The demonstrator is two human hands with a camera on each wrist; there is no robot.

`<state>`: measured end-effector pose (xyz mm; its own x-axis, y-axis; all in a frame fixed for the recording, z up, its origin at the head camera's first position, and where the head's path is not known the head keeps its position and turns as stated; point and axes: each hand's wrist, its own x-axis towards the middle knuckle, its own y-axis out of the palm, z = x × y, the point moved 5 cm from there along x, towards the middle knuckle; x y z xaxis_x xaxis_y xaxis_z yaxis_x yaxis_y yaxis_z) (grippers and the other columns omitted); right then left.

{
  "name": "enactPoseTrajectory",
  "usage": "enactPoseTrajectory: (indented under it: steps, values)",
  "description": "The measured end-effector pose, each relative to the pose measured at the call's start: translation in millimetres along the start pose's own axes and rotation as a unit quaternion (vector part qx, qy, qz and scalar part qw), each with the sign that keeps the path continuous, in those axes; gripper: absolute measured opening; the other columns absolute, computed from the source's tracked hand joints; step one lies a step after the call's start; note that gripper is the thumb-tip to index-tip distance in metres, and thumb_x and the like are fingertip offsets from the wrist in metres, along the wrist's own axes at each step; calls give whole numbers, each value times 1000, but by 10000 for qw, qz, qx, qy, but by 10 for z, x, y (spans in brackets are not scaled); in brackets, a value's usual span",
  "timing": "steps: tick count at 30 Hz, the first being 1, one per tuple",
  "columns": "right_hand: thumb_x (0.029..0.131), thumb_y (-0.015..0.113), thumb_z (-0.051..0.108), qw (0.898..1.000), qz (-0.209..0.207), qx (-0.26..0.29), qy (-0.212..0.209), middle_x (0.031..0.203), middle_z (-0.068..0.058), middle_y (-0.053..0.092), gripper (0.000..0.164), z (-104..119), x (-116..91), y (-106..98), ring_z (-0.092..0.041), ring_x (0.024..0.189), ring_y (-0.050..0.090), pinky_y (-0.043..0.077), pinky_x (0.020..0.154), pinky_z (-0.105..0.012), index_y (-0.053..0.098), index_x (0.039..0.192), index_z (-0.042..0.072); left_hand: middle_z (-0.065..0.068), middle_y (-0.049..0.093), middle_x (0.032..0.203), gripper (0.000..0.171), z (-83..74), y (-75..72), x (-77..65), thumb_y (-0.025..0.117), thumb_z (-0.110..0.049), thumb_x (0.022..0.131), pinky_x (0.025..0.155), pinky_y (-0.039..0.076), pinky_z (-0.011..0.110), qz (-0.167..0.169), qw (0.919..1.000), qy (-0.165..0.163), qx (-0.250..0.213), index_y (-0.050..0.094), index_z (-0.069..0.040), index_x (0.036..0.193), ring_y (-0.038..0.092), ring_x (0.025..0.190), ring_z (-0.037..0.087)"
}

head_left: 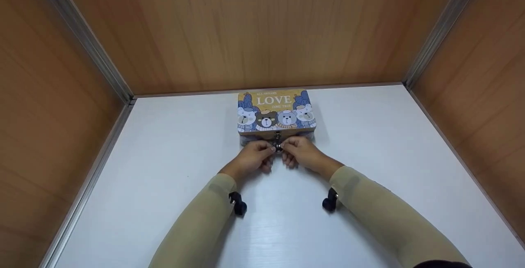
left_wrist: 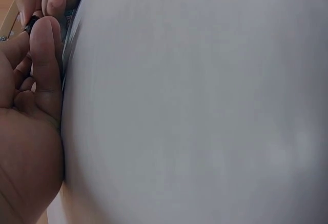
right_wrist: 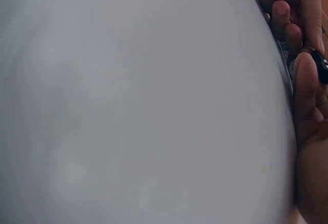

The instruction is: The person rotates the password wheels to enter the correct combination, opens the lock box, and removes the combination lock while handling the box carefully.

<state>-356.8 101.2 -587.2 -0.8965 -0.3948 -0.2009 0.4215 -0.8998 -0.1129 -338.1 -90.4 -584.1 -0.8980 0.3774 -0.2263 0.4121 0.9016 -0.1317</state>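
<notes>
A box (head_left: 275, 110) with bears and the word LOVE on its closed lid stands at the back of the white table. On its front a metal clasp (head_left: 277, 136) hangs down, with a small dark padlock (head_left: 278, 147) at its lower end. From the left, my left hand (head_left: 255, 155) pinches the padlock between thumb and forefinger. My right hand (head_left: 304, 153) pinches it from the other side, its lower fingers loosely curled. Both wrist views show the thumbs close together at the padlock (right_wrist: 322, 69), which is mostly hidden by fingers.
The white table (head_left: 172, 145) spreads out on both sides of the box. A wooden panel (head_left: 262, 30) rises right behind it, with more panels at left and right. Small black wrist devices (head_left: 239, 204) hang from both sleeves.
</notes>
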Motion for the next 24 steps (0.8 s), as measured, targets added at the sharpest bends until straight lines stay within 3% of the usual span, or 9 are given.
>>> enactPoseTrajectory:
  steps: [11, 18, 24]
  values:
    - [117, 59, 18, 10000, 38, 41, 18, 75, -3, 74, 26, 17, 4, 21, -11, 57, 68, 60, 53, -24, 74, 104, 2, 3, 68, 83, 24, 3, -14, -2, 61, -20, 119, 65, 63, 27, -17, 10000, -65, 46, 70, -2, 107, 70, 68, 15]
    - [117, 60, 17, 9999, 96, 96, -25, 80, -4, 74, 25, 47, -12, 35, -11, 59, 68, 61, 54, -24, 68, 131, -2, 2, 67, 80, 24, -11, -21, -11, 62, -20, 118, 63, 62, 26, -30, 10000, -43, 16, 70, -1, 106, 69, 66, 14]
    - [114, 66, 15, 9999, -9, 126, 94, 80, -4, 74, 20, 35, 1, 18, -11, 60, 69, 61, 54, -24, 71, 124, -1, 3, 67, 82, 22, 11, 7, -5, 63, -18, 118, 62, 62, 26, -52, 9997, -83, -205, 69, -1, 105, 68, 66, 14]
